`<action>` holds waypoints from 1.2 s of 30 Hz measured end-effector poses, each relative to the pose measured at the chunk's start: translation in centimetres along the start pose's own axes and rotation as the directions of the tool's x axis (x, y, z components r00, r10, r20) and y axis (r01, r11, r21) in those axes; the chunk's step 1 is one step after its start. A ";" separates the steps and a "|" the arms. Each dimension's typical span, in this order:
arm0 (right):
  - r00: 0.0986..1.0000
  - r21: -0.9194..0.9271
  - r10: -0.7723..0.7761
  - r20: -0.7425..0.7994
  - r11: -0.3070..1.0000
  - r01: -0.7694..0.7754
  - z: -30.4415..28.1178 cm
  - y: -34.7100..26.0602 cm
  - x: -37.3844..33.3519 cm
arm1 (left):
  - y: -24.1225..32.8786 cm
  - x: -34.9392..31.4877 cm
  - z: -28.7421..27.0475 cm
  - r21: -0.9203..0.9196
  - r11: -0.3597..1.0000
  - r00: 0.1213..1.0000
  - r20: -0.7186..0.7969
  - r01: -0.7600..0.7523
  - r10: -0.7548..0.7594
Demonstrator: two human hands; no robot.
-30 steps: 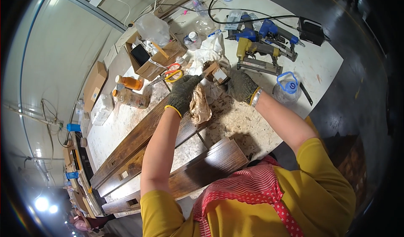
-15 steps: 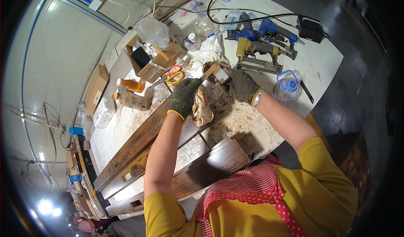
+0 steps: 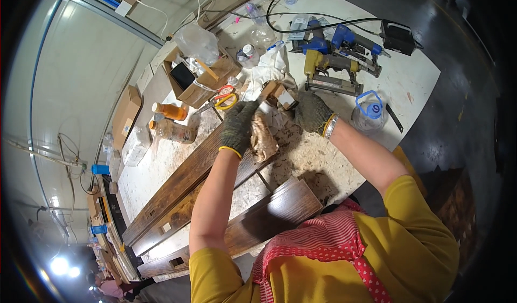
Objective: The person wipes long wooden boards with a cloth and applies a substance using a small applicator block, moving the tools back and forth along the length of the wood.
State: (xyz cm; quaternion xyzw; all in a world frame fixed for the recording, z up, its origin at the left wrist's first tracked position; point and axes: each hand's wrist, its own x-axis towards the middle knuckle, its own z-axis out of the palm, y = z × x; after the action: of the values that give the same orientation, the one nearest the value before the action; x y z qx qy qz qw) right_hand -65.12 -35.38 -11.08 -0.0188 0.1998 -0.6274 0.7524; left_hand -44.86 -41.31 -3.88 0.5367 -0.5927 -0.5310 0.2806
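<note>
Both of my hands wear dark knitted gloves with yellow cuffs. My left hand [image 3: 239,124] is closed on a brown-stained cloth rag [image 3: 264,140], which hangs down beside it over the wooden boards. Between the hands sits a small brown cardboard box [image 3: 279,94] with a white patch, tilted, its opening hard to make out. My right hand [image 3: 314,113] has its fingers curled against the right side of that box, their tips partly hidden. Dark brown wooden boards [image 3: 177,192] with cut slots lie below my left arm. A crumpled white cloth [image 3: 273,63] lies behind the box.
Scissors with red and yellow handles [image 3: 226,99] lie left of the box. Beyond stand a cardboard box [image 3: 215,79] and amber bottles [image 3: 170,110]. Several nail guns [image 3: 334,71], a clear jug with a blue handle [image 3: 368,112] and a black blade [image 3: 394,118] lie to the right.
The whole view has shifted slightly. My left hand and the rag have moved a little relative to the box; both hands keep nearly the same place.
</note>
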 end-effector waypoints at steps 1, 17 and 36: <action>1.000 0.013 0.012 -0.026 1.000 -0.012 0.1 0.1 0.0 | 0.1 0.1 0.1 0.057 0.998 1.000 0.027 -0.007 0.005; 0.800 -0.930 -0.490 0.345 -0.291 0.223 1.6 -1.9 2.0 | 2.3 0.8 0.1 0.738 0.502 0.846 0.173 -0.451 0.505; 0.847 -0.938 -0.405 0.345 -0.139 0.316 -0.4 -2.4 1.5 | 2.2 5.8 0.9 0.838 0.422 0.915 0.200 -0.345 0.351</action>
State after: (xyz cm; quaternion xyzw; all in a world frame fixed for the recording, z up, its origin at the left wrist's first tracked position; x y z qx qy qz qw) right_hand -67.30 -37.24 -11.23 -0.5762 0.5904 -0.4784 0.3011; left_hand -47.98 -46.76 -3.51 0.4709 -0.8734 -0.0941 0.0813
